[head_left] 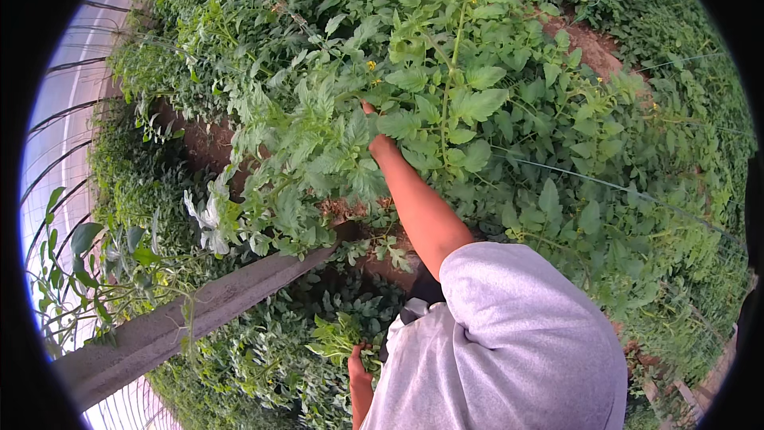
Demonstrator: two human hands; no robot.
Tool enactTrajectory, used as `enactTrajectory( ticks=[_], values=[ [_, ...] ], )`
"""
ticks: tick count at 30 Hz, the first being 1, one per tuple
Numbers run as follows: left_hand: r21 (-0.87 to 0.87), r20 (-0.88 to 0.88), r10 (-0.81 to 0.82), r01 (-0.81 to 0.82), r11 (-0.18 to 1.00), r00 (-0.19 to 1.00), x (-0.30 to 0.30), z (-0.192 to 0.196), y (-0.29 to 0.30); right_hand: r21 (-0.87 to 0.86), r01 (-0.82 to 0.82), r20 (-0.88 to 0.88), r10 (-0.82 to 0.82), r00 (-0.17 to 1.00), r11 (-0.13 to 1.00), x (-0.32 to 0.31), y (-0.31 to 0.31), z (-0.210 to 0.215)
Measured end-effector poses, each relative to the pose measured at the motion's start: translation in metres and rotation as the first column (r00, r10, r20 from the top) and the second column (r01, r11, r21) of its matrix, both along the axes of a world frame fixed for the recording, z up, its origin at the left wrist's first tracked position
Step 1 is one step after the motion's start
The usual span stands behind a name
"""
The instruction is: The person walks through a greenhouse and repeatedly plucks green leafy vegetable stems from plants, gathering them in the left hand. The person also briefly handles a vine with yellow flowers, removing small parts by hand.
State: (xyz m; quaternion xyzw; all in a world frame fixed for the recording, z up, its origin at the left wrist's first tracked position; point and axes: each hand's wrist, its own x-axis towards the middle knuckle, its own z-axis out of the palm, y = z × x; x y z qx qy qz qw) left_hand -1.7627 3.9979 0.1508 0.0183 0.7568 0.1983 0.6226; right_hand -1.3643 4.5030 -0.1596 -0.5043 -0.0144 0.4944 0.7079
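Observation:
My right arm stretches forward into tall tomato plants (342, 135) with toothed leaves and a few yellow flowers. Leaves cover most of my right hand (382, 145); one digit pokes up beside a thin stem, and whether the hand grips anything cannot be seen. Low down, close to my body, my left hand (360, 362) is closed around a bunch of picked leafy shoots (336, 338). These shoots are a lighter green than the foliage behind them. An upright leafy tomato stem (452, 84) rises just right of my right hand.
A grey concrete post (215, 299) slants in from the lower left, ending near the plants' base. A green string (605, 183) runs through the foliage on the right. Brown soil (585, 48) shows between rows. Curved hoops and plastic sheeting (72, 111) stand at the left.

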Motion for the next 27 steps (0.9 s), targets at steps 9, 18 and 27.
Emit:
enactTrajectory(
  ticks=[9, 18, 27],
  values=[
    [0.18, -0.145, -0.153, 0.178, 0.968, 0.978, 0.01, 0.014, -0.018, 0.009, 0.06, -0.145, -0.058, 0.988, 0.998, 0.04, -0.048, 0.058],
    [0.098, -0.007, 0.111, -0.11, 0.989, 0.994, 0.012, -0.005, 0.022, -0.211, -0.536, -0.015, 0.546, 0.838, 0.817, 0.011, -0.186, 0.148],
    [0.47, -0.095, -0.133, 0.162, 0.868, 0.987, 0.103, 0.023, 0.111, -0.146, -0.947, -0.13, 0.944, 0.304, 0.285, -0.144, -0.327, 0.259]
  ],
)
